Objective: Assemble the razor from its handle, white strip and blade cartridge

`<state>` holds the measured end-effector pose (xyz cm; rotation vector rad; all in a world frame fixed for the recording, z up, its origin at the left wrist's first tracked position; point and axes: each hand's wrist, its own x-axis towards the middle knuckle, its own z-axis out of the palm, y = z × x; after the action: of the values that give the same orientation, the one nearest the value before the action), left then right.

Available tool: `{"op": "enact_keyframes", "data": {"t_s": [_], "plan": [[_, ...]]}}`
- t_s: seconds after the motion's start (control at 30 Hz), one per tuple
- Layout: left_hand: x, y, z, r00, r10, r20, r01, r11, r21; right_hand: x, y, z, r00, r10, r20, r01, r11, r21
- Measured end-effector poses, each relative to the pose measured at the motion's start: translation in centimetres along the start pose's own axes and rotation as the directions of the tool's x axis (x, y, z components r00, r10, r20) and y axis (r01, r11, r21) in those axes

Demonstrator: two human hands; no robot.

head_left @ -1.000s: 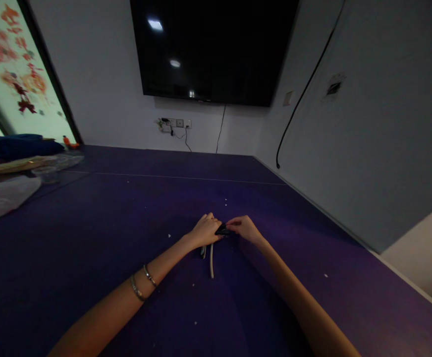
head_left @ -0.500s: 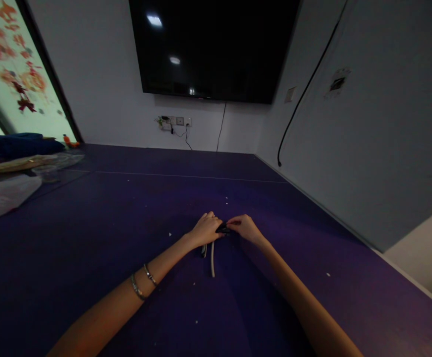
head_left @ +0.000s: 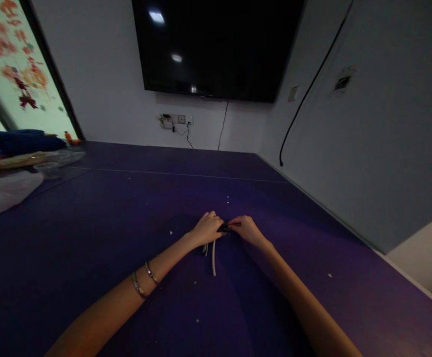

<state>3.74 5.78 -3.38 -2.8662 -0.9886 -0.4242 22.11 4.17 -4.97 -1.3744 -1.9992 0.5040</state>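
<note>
Wrapped round a small black object (head_left: 224, 228) just above the purple surface, my left hand (head_left: 206, 228) is closed. The object's kind cannot be made out, as my fingers cover much of it. A pale, cord-like strip (head_left: 213, 260) comes out below my left hand and lies toward me, with shorter pale and dark ends (head_left: 205, 249) beside it. My right hand (head_left: 246, 228) pinches the right end of the black object between thumb and fingertips. The two hands are close together, a small gap between them.
The purple surface (head_left: 127, 208) carries several tiny white scraps. Clear plastic and a white bag (head_left: 10, 192) lie at the left, near dark blue cloth (head_left: 26, 141). A black cable (head_left: 308, 91) hangs along the right wall. A television (head_left: 216, 49) hangs ahead.
The camera view has shifted slightly. Both hands keep nearly the same place and the same hold on the black object.
</note>
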Motion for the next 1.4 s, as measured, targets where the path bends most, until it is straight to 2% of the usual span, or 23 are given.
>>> {"op": "enact_keyframes", "data": {"t_s": [0.4, 0.6, 1.03, 1.4], "plan": [[-0.07, -0.07, 0.09, 1.0, 0.008, 0.015, -0.008, 1.0, -0.019, -0.07, 0.08, -0.23, 0.999, 0.041, -0.019, -0.04, 0.998, 0.043], [-0.08, 0.06, -0.11, 1.0, -0.003, 0.031, 0.004, 0.999, -0.039, -0.08, -0.04, -0.25, 0.994, 0.103, -0.031, -0.1, 0.992, 0.073], [-0.1, 0.19, -0.19, 1.0, 0.005, 0.016, -0.005, 1.0, 0.001, 0.11, 0.31, 0.37, 0.997, 0.078, -0.027, -0.076, 0.996, 0.044], [-0.07, 0.18, -0.15, 0.999, 0.013, 0.034, -0.012, 1.0, -0.013, -0.09, 0.01, 0.35, 1.0, 0.003, -0.026, -0.003, 1.0, 0.002]]}}
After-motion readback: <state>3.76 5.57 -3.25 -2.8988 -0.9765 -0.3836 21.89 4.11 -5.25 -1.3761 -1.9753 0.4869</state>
